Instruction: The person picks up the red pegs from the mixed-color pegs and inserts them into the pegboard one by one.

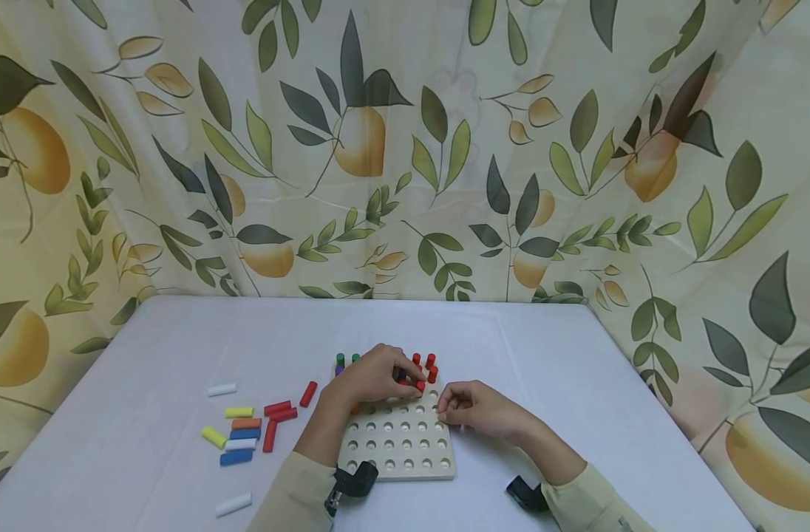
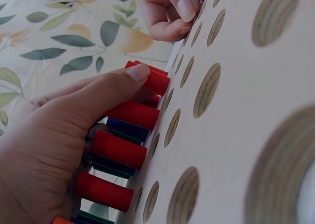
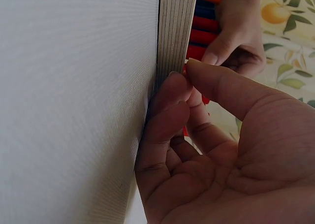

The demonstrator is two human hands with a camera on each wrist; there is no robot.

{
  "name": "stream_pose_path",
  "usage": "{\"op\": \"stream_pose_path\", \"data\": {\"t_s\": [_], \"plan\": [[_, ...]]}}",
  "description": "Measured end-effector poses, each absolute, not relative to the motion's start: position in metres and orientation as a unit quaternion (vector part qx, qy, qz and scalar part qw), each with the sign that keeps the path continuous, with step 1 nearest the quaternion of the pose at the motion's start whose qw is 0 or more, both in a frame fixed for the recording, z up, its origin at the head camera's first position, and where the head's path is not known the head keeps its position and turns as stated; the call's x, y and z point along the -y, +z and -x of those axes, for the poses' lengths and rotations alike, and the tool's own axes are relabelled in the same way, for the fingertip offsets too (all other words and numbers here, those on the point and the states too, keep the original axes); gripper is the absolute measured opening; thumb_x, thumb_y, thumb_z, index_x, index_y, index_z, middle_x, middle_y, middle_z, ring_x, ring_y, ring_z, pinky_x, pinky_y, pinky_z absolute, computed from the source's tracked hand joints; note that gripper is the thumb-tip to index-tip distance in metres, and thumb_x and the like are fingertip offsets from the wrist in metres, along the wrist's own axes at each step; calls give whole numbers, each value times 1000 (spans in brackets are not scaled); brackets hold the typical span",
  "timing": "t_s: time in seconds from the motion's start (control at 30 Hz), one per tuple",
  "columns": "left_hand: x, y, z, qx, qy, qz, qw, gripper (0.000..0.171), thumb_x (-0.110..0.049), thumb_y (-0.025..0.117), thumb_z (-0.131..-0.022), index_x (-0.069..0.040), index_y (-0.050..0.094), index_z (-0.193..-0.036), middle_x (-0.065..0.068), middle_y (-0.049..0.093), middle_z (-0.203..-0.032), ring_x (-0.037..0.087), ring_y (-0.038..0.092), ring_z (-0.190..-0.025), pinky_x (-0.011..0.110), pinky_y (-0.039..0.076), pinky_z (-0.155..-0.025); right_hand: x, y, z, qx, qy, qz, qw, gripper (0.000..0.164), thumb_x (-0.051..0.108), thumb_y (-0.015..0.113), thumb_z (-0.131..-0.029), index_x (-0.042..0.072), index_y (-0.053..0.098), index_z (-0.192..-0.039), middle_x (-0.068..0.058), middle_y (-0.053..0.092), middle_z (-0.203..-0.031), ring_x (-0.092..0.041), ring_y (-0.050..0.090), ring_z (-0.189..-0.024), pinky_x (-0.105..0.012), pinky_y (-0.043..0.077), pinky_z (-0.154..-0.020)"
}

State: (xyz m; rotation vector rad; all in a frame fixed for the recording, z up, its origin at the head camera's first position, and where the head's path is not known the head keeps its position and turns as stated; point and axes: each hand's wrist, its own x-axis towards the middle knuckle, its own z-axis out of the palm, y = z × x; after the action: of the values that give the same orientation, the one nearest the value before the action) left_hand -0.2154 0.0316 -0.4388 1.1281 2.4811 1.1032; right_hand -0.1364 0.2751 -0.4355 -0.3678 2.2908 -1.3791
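Observation:
The pale wooden pegboard (image 1: 398,473) lies on the table, with rows of round holes. My left hand (image 1: 373,375) reaches over its far part, thumb and fingers pinching a red peg (image 2: 157,81) that stands at the board. More red pegs (image 2: 120,149) stand in line beside it, with blue and green ones behind, partly hidden by the hand. At the board's right edge is my right hand (image 1: 485,410), fingers curled and thumb tip at the top edge. In the right wrist view its fingertips (image 3: 172,88) hold the board's layered side (image 3: 174,32).
Left of the board lie loose pegs: several red ones (image 1: 270,436), yellow pegs (image 1: 239,412), an orange peg (image 1: 246,423), blue pegs (image 1: 236,458) and white pegs (image 1: 233,505). A patterned curtain (image 1: 405,185) hangs behind the white table (image 1: 531,340).

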Motion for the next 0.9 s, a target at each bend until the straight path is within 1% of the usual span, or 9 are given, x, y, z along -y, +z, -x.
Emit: {"op": "stream_pose_path", "data": {"t_s": [0.33,0.63,0.9], "plan": [[-32,-438,215,-845,366,-375,103,15,-20,86,-88,-20,84,-103,-12,64,-85,12,53,-81,29,45,-69,-275,-435,136,-828,-499,130,219,6,7,69,-97,4,68,-102,-6,63,-85,-21,55,-77,-28,44,-62],[-32,-440,214,-836,376,-387,104,17,-18,87,-86,-19,84,-103,-12,63,-83,11,54,-78,27,47,-69,-275,-436,135,-829,-498,132,217,6,8,70,-96,5,68,-101,-6,63,-84,-21,55,-76,-28,45,-61],[-30,-438,212,-830,385,-392,99,17,-17,87,-86,-17,84,-103,-12,64,-83,11,53,-77,27,46,-68,-275,-435,135,-830,-495,135,216,5,7,69,-96,5,68,-101,-6,63,-84,-21,55,-76,-28,45,-61]]}}
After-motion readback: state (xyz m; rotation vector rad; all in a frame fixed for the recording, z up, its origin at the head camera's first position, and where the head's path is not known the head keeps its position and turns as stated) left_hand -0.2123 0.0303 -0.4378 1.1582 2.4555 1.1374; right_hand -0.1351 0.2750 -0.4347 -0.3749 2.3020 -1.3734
